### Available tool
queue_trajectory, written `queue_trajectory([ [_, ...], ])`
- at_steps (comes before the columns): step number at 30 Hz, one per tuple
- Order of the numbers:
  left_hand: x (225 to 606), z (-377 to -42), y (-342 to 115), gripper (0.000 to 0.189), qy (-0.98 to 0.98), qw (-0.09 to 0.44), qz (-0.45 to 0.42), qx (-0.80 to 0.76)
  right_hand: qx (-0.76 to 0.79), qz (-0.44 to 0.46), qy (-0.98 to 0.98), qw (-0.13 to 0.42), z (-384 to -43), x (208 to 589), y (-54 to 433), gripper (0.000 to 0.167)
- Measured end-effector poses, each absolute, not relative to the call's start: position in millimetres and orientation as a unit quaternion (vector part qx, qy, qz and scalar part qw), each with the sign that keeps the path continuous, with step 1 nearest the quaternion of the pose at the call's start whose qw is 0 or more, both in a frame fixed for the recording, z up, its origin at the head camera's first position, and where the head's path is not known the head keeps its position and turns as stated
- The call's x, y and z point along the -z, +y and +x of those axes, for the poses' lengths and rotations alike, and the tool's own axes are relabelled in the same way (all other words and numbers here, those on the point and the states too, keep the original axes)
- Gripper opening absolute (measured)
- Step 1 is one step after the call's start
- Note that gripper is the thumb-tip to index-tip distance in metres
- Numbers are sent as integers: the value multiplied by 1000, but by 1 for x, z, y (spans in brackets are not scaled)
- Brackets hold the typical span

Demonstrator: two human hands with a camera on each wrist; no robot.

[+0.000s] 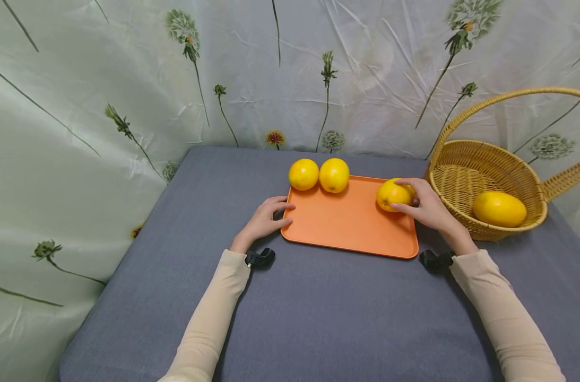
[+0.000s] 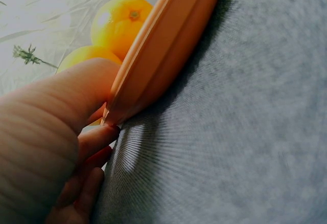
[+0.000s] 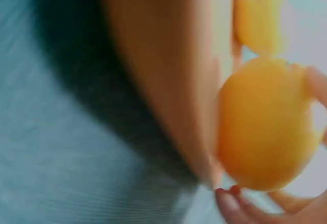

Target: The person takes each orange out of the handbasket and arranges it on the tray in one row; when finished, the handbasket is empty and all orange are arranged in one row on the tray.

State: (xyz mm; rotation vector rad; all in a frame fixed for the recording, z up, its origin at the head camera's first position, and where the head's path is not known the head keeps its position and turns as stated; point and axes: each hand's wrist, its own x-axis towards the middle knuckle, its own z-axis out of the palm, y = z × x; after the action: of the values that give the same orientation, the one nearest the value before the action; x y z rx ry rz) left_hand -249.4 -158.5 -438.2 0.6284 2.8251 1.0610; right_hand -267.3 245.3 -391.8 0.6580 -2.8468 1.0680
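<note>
My left hand (image 1: 265,218) holds the left edge of a shallow orange tray (image 1: 337,223). In the left wrist view, the thumb (image 2: 94,83) reaches over the tray's rim, with curled fingers beside its outer corner. On the far side, my right hand (image 1: 425,204) grips a yellow-orange round fruit (image 1: 390,196) between thumb and fingers, over the tray's right end. That fruit (image 3: 268,124) shows large in the right wrist view, close to the rim. Two similar fruits, one (image 1: 303,174) and another (image 1: 335,175), sit side by side at the tray's far left corner.
A wicker basket (image 1: 481,154) with a tall arched handle stands right of the tray, close to my right hand. Inside lies an oval yellow fruit (image 1: 500,209). Grey cloth (image 1: 337,307) covers the table, and a dandelion-printed curtain (image 1: 270,69) hangs behind it.
</note>
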Motion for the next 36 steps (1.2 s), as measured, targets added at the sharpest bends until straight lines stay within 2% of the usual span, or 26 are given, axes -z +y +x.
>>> queue_trajectory([
  [6,438,-249,-159,42,917,25,207,-340,-290,214,-933,14,-263,383,244,58],
  [18,439,-249,-160,41,918,27,204,-339,-308,220,-926,-16,-272,378,231,57],
  [36,439,-249,-158,40,918,23,209,-337,-336,264,-904,4,-293,389,210,56],
])
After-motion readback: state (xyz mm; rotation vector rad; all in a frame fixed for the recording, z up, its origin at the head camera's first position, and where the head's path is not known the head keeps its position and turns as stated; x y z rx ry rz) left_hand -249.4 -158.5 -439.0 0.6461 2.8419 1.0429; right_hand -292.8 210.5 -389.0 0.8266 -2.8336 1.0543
